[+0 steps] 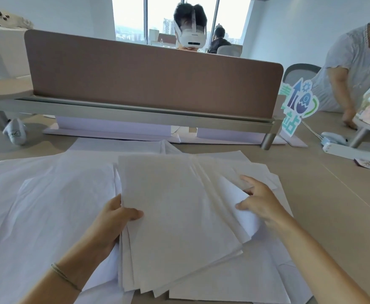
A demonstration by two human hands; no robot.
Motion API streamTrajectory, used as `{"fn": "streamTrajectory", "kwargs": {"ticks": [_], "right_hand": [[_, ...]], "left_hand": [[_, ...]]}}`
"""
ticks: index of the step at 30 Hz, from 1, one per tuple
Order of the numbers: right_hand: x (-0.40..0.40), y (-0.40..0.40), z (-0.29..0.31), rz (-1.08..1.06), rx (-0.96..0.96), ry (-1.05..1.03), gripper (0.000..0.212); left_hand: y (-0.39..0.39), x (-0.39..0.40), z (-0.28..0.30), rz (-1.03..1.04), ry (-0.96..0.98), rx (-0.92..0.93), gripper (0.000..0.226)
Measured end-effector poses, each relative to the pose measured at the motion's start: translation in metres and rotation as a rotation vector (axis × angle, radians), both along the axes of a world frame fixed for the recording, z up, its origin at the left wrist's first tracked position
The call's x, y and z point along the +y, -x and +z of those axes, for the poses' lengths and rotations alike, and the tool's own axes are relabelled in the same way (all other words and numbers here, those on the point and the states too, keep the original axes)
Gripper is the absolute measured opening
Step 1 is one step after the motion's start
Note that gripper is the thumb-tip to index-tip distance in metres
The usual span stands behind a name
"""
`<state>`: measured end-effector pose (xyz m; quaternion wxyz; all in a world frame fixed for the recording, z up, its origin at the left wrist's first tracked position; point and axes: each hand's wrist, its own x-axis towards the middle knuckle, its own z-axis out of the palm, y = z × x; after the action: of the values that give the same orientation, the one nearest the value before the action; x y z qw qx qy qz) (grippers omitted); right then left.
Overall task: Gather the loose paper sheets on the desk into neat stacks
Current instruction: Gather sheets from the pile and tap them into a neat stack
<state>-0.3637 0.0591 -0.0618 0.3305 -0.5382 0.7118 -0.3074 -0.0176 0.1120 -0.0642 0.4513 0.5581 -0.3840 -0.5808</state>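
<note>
- Nearest the camera, the left hand [116,218] grips the left edge of a fanned stack of paper [179,216], thumb on top and fingers tucked underneath
- Stack sits mid-bench, its sheets splayed at the near end and along the right side, not yet squared
- Right hand [256,199] rests on the stack's right side with fingers spread; thumb and forefinger seem to pinch a lifted white sheet [241,202] that curls up at its corner
- Loose sheets [37,205] lie spread flat over the left of the bench [333,216], overlapping each other, and more poke out beneath the stack on the right and near side
- Step in hand, as I judge it: adding a sheet to the stack while holding the stack steady
- Next move likely calls for laying that curled sheet flat on top, then pushing both sides inward to line up the edges before reaching for the sheets on the left
- Behind, a brown divider [153,80] closes off the far edge of the bench
</note>
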Motion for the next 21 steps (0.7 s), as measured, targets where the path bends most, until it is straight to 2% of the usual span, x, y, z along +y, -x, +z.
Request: {"fn": "streamTrajectory", "kwargs": {"ticks": [3,5,8,16,18,21], "right_hand": [[-0.016,0.005,0.021,-0.040,-0.102,0.093,0.073],[-0.039,0.002,0.033,-0.037,-0.208,0.102,0.052],[-0.081,-0.004,0.035,0.051,-0.158,0.053,0.039],[-0.161,0.010,0.021,0.442,-0.065,-0.272,0.046],[-0.168,-0.003,0.024,0.558,-0.032,-0.322,0.050],[-0.168,-0.038,0.028,0.589,-0.013,-0.213,0.050]], "left_hand": [[0.001,-0.001,0.001,-0.002,-0.027,-0.022,0.038],[0.001,-0.001,0.000,0.024,-0.047,-0.027,0.036],[-0.001,-0.001,-0.002,0.042,-0.065,-0.042,0.034],[-0.014,-0.009,0.001,-0.028,-0.171,-0.003,0.039],[-0.014,-0.011,-0.001,-0.002,-0.184,0.019,0.030],[-0.010,-0.011,-0.001,0.020,-0.179,0.015,0.024]]}}
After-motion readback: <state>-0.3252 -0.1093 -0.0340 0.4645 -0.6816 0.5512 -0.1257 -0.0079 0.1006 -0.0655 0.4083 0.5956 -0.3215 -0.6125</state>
